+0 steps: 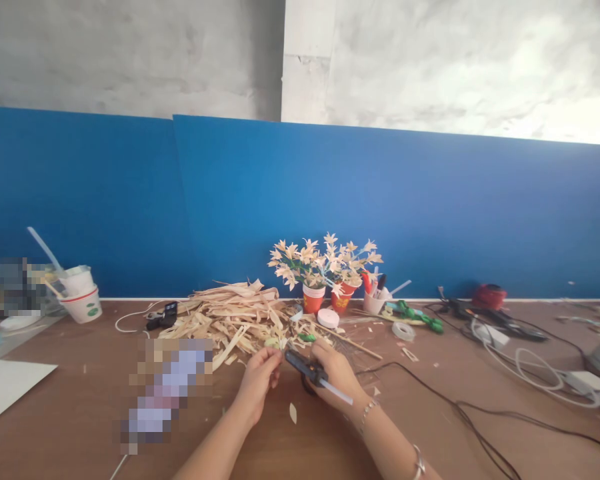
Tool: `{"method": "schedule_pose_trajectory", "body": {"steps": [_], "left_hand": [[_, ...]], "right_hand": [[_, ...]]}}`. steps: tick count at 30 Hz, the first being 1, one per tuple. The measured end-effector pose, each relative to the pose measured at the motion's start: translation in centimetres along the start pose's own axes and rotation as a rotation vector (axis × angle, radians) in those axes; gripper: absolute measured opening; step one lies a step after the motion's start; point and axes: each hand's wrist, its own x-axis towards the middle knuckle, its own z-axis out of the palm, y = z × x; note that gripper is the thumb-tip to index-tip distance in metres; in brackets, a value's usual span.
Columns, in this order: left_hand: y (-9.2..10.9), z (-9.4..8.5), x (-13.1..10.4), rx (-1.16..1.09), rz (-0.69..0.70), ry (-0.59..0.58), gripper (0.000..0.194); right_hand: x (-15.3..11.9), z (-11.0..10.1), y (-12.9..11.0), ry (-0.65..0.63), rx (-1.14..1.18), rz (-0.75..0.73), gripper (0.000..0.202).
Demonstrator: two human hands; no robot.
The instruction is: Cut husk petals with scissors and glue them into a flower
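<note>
My right hand (pixel 333 370) is wrapped round a black glue gun (pixel 305 367), with a clear glue stick poking out of its rear. The gun's nozzle points left, close to the fingertips of my left hand (pixel 264 375). Those fingers are pinched together near a small pale piece (pixel 280 345), too small to make out. Below, between my forearms, a single pale leaf-shaped piece (pixel 293 413) lies on the brown table (pixel 300 453). Just beyond my hands spreads a heap of dried husk strips (pixel 235 307).
Two red cups (pixel 313 300) hold pale husk flowers (pixel 307 257). Right of them are a white cup of tools (pixel 374 303), a tape roll (pixel 403 331) and green wire (pixel 413 313). Black cables (pixel 445 400) cross the right side. Paper cups (pixel 83 303) stand left, near a pixelated object (pixel 167 393).
</note>
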Motion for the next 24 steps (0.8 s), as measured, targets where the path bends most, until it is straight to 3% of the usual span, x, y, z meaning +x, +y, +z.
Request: {"method": "schedule_pose_trajectory", "body": {"steps": [17, 24], "left_hand": [[0.34, 0.11, -0.09, 0.064, 0.042, 0.02, 0.034], [-0.17, -0.44, 0.47, 0.263, 0.166, 0.059, 0.029]], "right_hand": [[-0.02, 0.01, -0.05, 0.05, -0.002, 0.005, 0.014], [-0.19, -0.59, -0.61, 0.04, 0.022, -0.044, 0.015]]}}
